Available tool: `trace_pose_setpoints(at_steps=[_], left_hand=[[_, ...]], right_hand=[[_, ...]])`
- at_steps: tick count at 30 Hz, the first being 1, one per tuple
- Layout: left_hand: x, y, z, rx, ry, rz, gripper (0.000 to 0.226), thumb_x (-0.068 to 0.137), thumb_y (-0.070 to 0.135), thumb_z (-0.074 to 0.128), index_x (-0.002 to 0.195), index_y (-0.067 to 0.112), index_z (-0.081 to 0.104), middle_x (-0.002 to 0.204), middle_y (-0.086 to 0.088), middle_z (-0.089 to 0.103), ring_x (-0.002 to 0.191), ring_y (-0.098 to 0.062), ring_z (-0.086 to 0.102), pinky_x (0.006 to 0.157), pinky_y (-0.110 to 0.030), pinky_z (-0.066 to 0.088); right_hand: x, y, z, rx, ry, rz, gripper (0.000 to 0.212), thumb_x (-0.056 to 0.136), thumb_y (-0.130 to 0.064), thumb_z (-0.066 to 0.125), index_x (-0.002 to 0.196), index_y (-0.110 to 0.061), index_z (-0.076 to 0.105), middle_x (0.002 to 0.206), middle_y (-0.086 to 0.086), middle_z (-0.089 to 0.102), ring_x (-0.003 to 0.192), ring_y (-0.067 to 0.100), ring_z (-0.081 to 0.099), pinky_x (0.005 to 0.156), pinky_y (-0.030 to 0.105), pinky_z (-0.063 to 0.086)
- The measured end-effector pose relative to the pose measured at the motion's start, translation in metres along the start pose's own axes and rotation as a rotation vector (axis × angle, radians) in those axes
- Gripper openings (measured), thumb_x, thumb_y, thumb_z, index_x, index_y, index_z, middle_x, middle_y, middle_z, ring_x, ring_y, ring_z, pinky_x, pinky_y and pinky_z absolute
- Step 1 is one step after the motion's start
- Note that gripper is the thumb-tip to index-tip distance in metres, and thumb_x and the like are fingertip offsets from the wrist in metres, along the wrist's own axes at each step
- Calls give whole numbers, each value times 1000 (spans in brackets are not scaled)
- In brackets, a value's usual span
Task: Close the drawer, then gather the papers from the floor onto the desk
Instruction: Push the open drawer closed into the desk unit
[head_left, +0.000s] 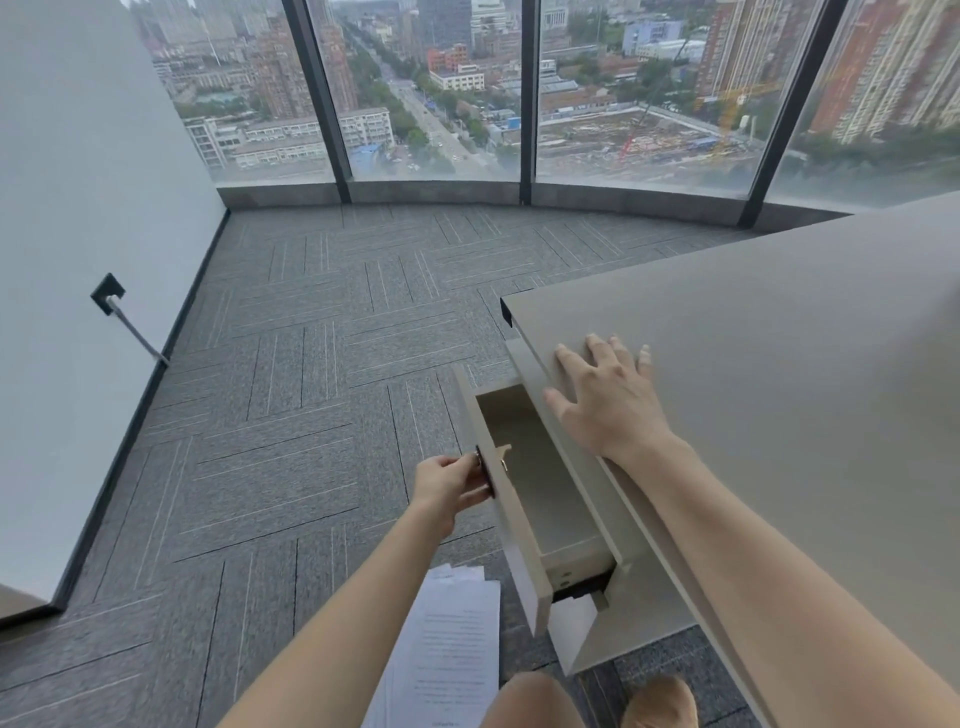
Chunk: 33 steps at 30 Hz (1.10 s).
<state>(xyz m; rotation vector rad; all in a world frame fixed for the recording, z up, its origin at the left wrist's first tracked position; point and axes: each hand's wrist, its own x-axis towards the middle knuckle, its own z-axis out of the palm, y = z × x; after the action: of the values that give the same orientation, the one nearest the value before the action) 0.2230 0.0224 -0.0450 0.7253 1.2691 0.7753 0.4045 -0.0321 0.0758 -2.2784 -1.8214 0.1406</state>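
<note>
A beige drawer (540, 499) stands pulled out from under the beige desk (779, 332), and its inside looks empty. My left hand (449, 486) grips the dark handle (483, 467) on the drawer front. My right hand (608, 395) lies flat with fingers spread on the desk top near its edge. A loose stack of printed white papers (449, 649) lies on the grey carpet below the drawer, partly hidden by my left arm and knee.
Grey patterned carpet (291, 395) stretches to floor-to-ceiling windows (431, 88). A white wall (78, 234) on the left carries a black socket (107, 293) with a cable running to the floor. My knee (535, 699) and foot (662, 701) are at the bottom edge.
</note>
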Motion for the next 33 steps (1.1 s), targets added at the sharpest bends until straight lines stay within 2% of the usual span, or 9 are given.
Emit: trace_pose_setpoints(at_steps=[7,10,13,17,23,25,27,29,33], left_hand=[[15,-3,39,13,-61,-30,34,89,4,64,111,-21,60,108,-34,68,96,-39,71,63,-38,63],[19,-4,49,-10,-98,-35,39,87,1,65,114,-25,55,105,-37,66,89,-39,68,66,-42,62],[20,-6,60,-32,-123,-30,39,87,1,66,114,-26,54,95,-30,63,77,-34,65,61,-38,63],[21,-8,69,-56,-130,-25,17,88,2,64,97,-12,59,80,-21,63,69,-29,64,60,-37,63],[25,-10,73,-99,-98,-18,9,88,0,63,88,-5,56,78,-21,63,67,-29,64,52,-34,61],[26,-11,73,-95,-98,-28,12,87,1,64,93,-9,59,81,-22,64,68,-28,65,51,-33,61],[28,-11,72,-88,-104,-47,28,87,3,64,107,-17,60,85,-23,66,70,-28,66,51,-31,60],[30,-9,72,-94,-109,-84,35,85,3,63,112,-19,59,84,-23,66,68,-28,67,52,-31,60],[33,-2,71,-85,-136,-167,13,82,3,56,89,-5,63,73,-16,62,65,-29,67,58,-35,62]], right_hand=[[1,-3,1,11,25,10,60,98,-50,39,152,-25,37,162,19,28,152,39,15,121,62,5],[2,-5,1,16,31,15,58,98,-49,38,151,-24,39,161,19,29,152,40,16,121,63,5],[3,-6,2,16,35,15,57,98,-48,39,150,-24,40,161,19,30,152,40,17,121,63,6],[3,-7,3,11,39,14,55,98,-47,40,149,-24,41,160,19,31,151,40,18,121,63,6],[6,-12,4,6,45,29,50,97,-44,40,142,-21,45,158,20,33,150,42,19,120,64,7],[6,-12,5,5,43,34,47,97,-43,41,138,-21,47,158,20,34,150,42,20,120,64,8],[5,-11,5,14,48,36,46,97,-43,41,137,-21,47,157,19,34,150,42,19,120,63,8],[5,-10,5,18,53,32,47,97,-43,42,139,-22,47,157,18,34,150,41,19,121,63,7],[5,-9,4,20,54,33,49,97,-44,42,141,-23,46,158,18,34,151,40,19,121,62,7]])
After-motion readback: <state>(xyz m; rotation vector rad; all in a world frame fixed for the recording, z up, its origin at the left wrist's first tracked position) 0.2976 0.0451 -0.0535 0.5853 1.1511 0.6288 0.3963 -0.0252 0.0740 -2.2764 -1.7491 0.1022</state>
